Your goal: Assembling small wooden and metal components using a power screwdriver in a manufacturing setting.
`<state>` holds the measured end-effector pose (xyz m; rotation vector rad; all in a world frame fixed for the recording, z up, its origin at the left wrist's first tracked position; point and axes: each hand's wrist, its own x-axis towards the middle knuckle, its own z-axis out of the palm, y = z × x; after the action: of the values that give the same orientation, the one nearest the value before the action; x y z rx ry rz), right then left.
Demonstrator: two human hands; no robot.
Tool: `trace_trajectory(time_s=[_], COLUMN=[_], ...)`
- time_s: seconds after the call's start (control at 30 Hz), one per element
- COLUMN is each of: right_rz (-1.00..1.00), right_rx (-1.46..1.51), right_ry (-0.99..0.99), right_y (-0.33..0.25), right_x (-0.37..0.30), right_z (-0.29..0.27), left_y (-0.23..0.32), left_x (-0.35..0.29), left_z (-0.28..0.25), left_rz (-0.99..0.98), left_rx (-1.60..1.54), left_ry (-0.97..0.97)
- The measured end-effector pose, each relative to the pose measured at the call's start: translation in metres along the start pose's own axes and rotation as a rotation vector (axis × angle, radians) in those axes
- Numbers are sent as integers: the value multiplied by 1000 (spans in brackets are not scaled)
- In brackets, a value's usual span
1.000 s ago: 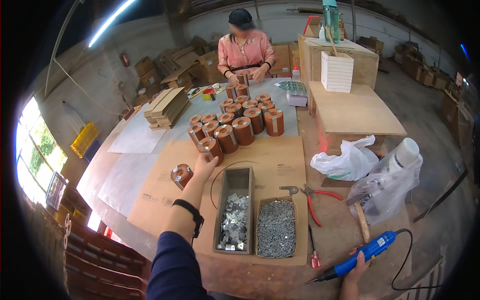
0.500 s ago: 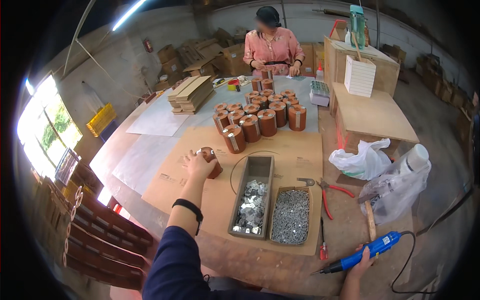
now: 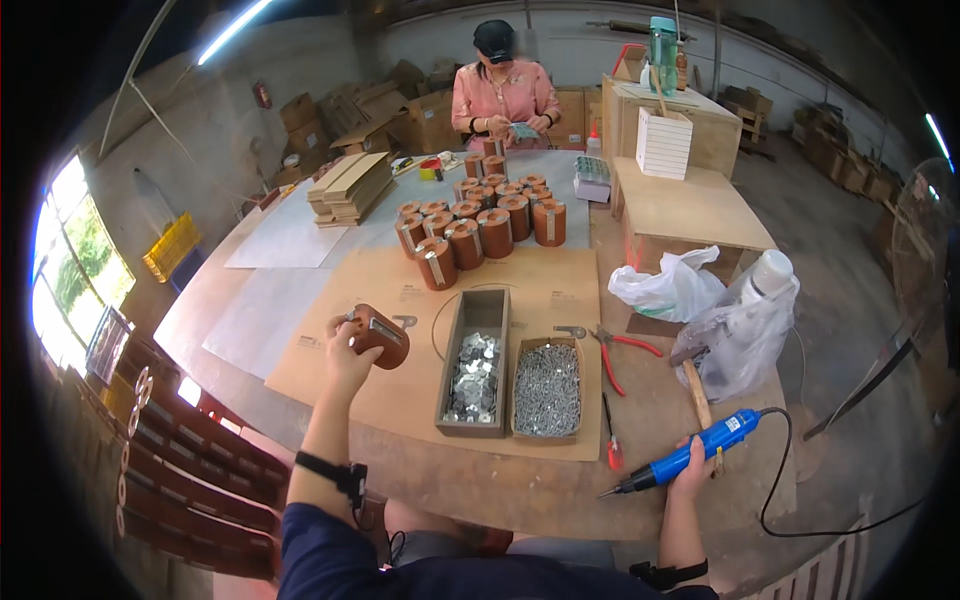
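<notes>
Cyl. [image 3: 388, 338] tilted – L grip [image 3: 348, 358]; driver [image 3: 715, 440] – R grip [image 3: 690, 472]

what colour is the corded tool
The corded tool is mostly blue with a black nose; head view.

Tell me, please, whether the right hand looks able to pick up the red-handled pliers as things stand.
Probably not: the right hand has its grip around the blue electric screwdriver, although the red-handled pliers lie uncovered and appear close by.

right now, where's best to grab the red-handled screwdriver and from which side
Grip the screwdriver's red handle, probably from above on the near side: it lies flat, handle toward you, shaft pointing away. The right hand holds the blue power driver.
</notes>
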<state>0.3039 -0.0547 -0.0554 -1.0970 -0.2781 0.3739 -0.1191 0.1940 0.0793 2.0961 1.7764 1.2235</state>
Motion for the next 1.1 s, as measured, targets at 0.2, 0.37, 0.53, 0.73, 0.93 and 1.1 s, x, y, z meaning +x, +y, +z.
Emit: trace_trajectory(time_s=[0.2, 0.37, 0.53, 0.73, 0.93, 1.1], right_rz=[5, 14, 16, 26, 46, 39], right_rx=[12, -21, 53, 56, 74, 73], right_ry=[5, 29, -47, -2, 31, 31], right_y=[3, 10, 14, 11, 11, 9], right_x=[4, 11, 15, 12, 14, 13], right_z=[-2, -5, -6, -4, -5, -1], left_y=[67, 118, 134, 123, 110, 109], left_x=[-69, -118, -143, -141, -132, -112], left_z=[-67, -52, -12, 12, 22, 21], left_rz=[191, 695, 951, 959, 1023, 748], left_rx=[-321, -353, -328, -178, -75, -373], left_ry=[-207, -620, -877, -887, -727, -849])
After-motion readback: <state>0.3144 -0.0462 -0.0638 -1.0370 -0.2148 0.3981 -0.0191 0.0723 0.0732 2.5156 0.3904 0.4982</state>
